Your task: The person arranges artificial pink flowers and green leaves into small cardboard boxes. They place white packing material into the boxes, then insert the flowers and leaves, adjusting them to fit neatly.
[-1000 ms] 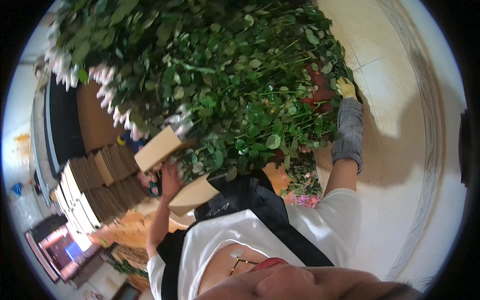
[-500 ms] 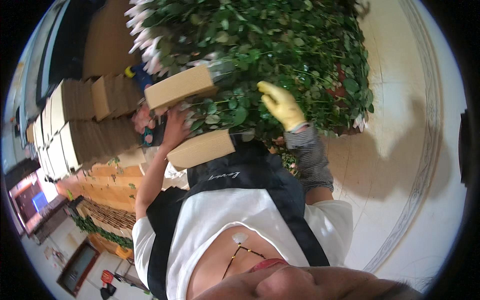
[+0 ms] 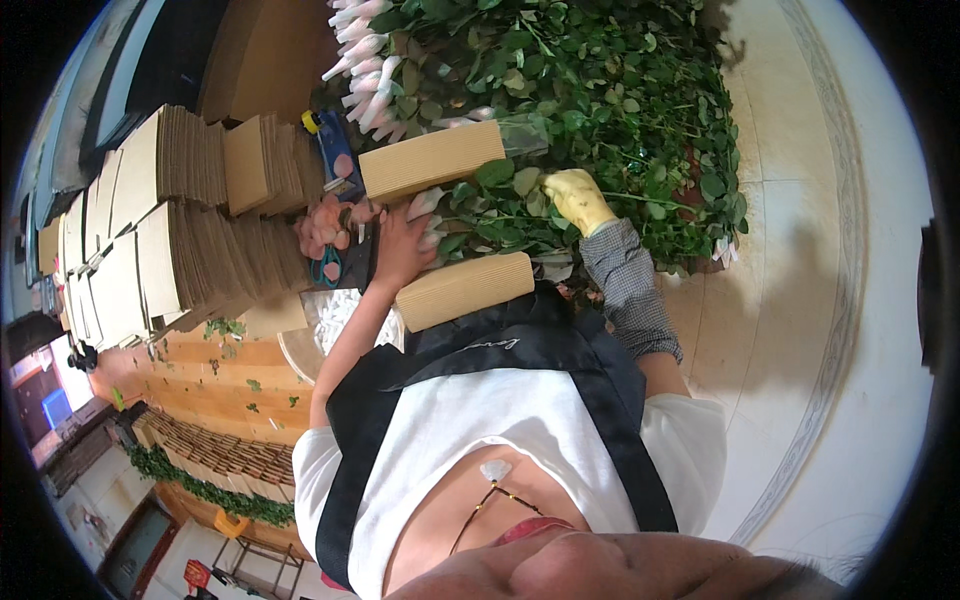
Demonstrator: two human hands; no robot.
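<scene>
Between wooden bench [image 3: 190,385] and tiled floor [image 3: 770,230], two corrugated blocks [image 3: 432,162] [image 3: 466,290] flank roses [image 3: 490,220] touched by left hand [image 3: 402,245] and right hand [image 3: 578,200] (gloved); whether either pinches is unclear.

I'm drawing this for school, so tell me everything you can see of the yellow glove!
The yellow glove covers the person's right hand. It looks thin and soft, with a few darker smudges. Its fingers are bent and point toward the picture's left, the tips at the green leafy stems. Its wrist end meets a grey patterned sleeve. I can't tell whether it pinches a stem.
</scene>
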